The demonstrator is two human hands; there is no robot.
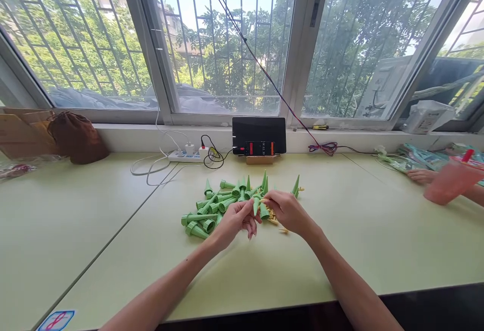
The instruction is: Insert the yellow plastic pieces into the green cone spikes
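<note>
Pinched in the fingers of my left hand [239, 216] is a green plastic cone spike [256, 207], its narrow tip pointing down. My right hand [290, 213] is close against it, thumb and forefinger closed on a small yellow piece [263, 201] at the spike's upper side. Whether the piece is inside the spike or only touching it, I cannot tell. A pile of several similar green cone spikes [223, 204] lies behind and left of my hands, some upright, others on their sides. Small yellow pieces [273, 221] are scattered beneath my right hand, which partly hides them.
A dark tablet [259, 131] with a phone [260, 148] before it stands at the windowsill, beside a power strip [185, 156] and cables. A brown drawstring bag [77, 136] sits far left. At right, another person's hand [421, 175] is near a pink drink cup [451, 182].
</note>
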